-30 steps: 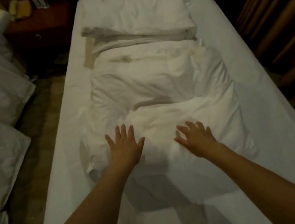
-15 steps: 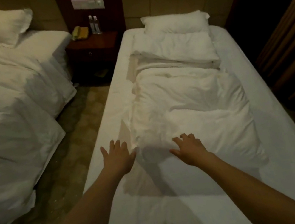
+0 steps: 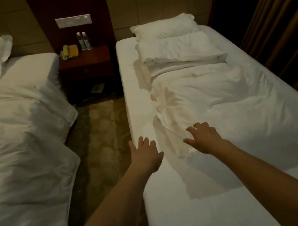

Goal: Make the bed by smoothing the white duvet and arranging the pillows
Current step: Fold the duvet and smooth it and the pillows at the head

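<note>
left hand [image 3: 146,156]: fingers spread, held at bed [image 3: 182,216] edge | right hand [image 3: 205,137]: fingers spread, slightly bent, laid on duvet [image 3: 221,100] corner

One head-worn view looks forward and down along the bed [image 3: 227,188] from its near foot end toward the far headboard wall [image 3: 154,2], both forearms reaching in close below.
</note>
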A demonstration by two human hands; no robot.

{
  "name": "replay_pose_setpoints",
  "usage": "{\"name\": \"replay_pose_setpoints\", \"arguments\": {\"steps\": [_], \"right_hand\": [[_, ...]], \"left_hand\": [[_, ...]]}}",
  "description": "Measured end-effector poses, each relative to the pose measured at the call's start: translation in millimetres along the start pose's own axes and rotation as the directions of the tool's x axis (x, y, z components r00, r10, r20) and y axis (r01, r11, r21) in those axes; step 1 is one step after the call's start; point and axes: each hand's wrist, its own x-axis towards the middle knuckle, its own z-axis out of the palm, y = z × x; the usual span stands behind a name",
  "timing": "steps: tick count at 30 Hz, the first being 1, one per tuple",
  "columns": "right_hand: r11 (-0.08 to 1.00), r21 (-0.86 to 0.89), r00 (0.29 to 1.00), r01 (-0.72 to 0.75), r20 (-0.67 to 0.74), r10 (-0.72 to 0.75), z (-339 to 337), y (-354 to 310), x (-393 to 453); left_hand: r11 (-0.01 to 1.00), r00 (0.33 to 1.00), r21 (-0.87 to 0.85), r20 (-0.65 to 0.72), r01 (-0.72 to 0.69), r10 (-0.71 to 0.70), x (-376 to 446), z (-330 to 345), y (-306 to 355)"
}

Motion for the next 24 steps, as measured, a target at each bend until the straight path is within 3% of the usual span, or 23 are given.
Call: {"name": "replay_pose_setpoints", "arguments": {"steps": [3, 9, 18, 24], "right_hand": [[0.994, -0.034, 0.995, -0.102, 0.005, 0.103, -4.1, -9.9, 15.8], [0.991, -0.046, 0.992, -0.124, 0.0, 0.125, -21.7, -36.8, 63.3], [0.971, -0.029, 0.971, -0.237, -0.036, 0.236, -110.7, -22.2, 248.0], [0.955, -0.035, 0.955, -0.296, -0.007, 0.296, -165.0, -2.3, 352.4]], "left_hand": [[0.999, 0.998, 0.028, -0.046, -0.042, 0.044, 22.3, -12.7, -28.8], [0.992, 0.99, 0.016, -0.064, -0.122, 0.122, 90.6, -46.1, -61.0], [0.959, 0.955, 0.039, -0.091, -0.281, 0.284, 289.7, -152.6, -76.9], [0.952, 0.949, 0.032, -0.077, -0.304, 0.305, 404.8, -220.1, -95.1]]}}
